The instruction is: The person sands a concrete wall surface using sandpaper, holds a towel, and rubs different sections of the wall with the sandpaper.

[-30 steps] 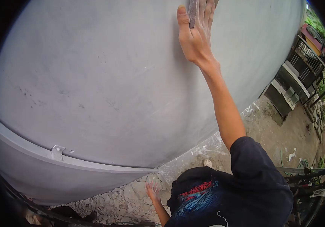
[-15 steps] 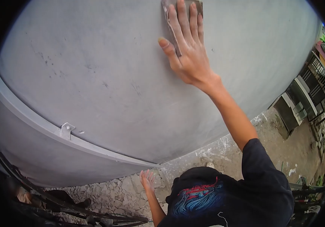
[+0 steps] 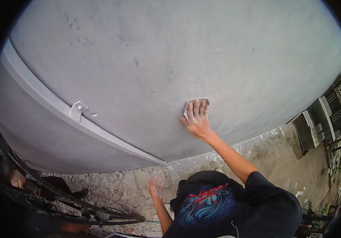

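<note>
My right hand [image 3: 197, 122] presses a thin grey-brown sheet [image 3: 204, 100], which looks like sandpaper, flat against the large grey wall [image 3: 226, 71]. Its fingers lie over the sheet, whose edges show at the top and left. Lower down, my left hand [image 3: 155, 188] hangs with its fingers apart, holding nothing, over the broken stone ground. Dark scuff marks dot the wall to the upper left of my right hand.
A grey ledge [image 3: 103, 137] with a small metal bracket [image 3: 77, 110] crosses the wall at left. Dark curved bars [image 3: 59, 208] stand at the lower left, with part of a person behind them. Furniture [image 3: 317, 125] is piled at right.
My right hand has slid down the wall with the sheet under its fingers, and its arm is more bent. My left hand stays low and open. The view has shifted.
</note>
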Demonstrator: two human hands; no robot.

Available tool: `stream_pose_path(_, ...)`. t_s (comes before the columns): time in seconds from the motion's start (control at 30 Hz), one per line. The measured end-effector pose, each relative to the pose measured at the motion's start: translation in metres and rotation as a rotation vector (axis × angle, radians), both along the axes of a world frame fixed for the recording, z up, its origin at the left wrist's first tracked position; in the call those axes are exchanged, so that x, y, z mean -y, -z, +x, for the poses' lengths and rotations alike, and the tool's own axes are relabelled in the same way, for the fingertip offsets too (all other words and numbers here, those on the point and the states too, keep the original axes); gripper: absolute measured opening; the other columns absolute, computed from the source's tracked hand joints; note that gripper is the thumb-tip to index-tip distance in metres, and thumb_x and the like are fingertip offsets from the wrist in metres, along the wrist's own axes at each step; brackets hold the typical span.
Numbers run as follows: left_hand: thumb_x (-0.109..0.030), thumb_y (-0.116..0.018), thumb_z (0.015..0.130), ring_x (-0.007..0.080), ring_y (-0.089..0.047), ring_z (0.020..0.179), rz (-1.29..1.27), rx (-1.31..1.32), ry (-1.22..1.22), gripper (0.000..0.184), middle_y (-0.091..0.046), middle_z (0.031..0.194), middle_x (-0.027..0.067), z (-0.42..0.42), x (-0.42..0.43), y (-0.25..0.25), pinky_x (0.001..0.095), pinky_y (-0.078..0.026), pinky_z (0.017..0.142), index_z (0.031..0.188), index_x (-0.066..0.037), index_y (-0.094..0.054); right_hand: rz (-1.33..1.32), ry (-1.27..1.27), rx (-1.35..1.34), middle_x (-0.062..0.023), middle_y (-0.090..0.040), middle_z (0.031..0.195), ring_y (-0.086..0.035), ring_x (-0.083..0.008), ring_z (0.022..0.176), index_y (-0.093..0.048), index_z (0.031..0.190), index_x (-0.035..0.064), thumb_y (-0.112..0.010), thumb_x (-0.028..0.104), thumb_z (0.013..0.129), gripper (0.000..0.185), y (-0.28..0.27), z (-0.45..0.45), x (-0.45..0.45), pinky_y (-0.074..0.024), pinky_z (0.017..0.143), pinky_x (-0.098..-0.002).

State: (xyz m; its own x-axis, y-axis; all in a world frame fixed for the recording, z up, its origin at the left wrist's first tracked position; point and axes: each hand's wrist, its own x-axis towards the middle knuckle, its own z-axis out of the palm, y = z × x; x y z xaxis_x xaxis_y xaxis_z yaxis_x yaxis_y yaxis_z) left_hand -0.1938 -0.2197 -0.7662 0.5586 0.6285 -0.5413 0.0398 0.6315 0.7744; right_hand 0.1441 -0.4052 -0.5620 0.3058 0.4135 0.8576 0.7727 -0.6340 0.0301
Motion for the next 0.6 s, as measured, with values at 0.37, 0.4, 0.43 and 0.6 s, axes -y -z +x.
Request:
stream_pose_path(0.37,-0.044,-0.046,0.102,0.0358,-0.053,0.125,0.054,0.033,-0.031,0.058,-0.049,0.144,0.017,-0.008,-0.005,-0.027,0.0521,-0.043,0.101,0.149,-0.015,-0.03,0.141,0.051,0.097,-0.0249,-0.002,0.162,0.005,-0.0472,0.148,-0.016,0.156,0.0043,-0.046,0.041,0.101,0.072,-0.217,0.002,-0.025,0.0021,0.118,-0.0584)
stream_pose_path(0.4,-0.043,-0.046,0.102,0.0359,-0.052,0.127,-0.021,0.071,-0.044,0.057,-0.048,0.145,0.0171,-0.01,0.001,-0.025,0.0524,-0.042,0.102,0.149,-0.015,-0.03,0.082,0.04,0.092,-0.025,-0.002,0.162,0.005,-0.0483,0.148,-0.016,0.156,0.0045,-0.048,0.041,0.101,0.073,-0.182,-0.002,-0.034,0.0019,0.118,-0.0589)
stream_pose_path(0.43,-0.042,-0.045,0.102,0.0359,-0.051,0.128,-0.095,0.107,-0.057,0.056,-0.047,0.146,0.0172,-0.014,0.007,-0.023,0.0526,-0.041,0.104,0.149,-0.015,-0.03,0.032,0.027,0.11,-0.0211,-0.006,0.163,0.002,-0.0451,0.149,-0.022,0.155,0.0077,-0.051,0.04,0.099,0.071,-0.137,-0.005,-0.043,-0.0001,0.119,-0.0573)
stream_pose_path(0.6,-0.041,-0.044,0.103,0.0362,-0.05,0.13,-0.156,0.12,-0.059,0.054,-0.046,0.146,0.0174,-0.022,0.029,-0.006,0.0532,-0.04,0.105,0.148,-0.015,-0.031,-0.238,0.036,0.219,-0.0135,-0.012,0.164,-0.002,-0.0382,0.151,-0.033,0.153,0.0138,-0.056,0.036,0.097,0.064,0.026,-0.018,-0.05,-0.0061,0.121,-0.0501)
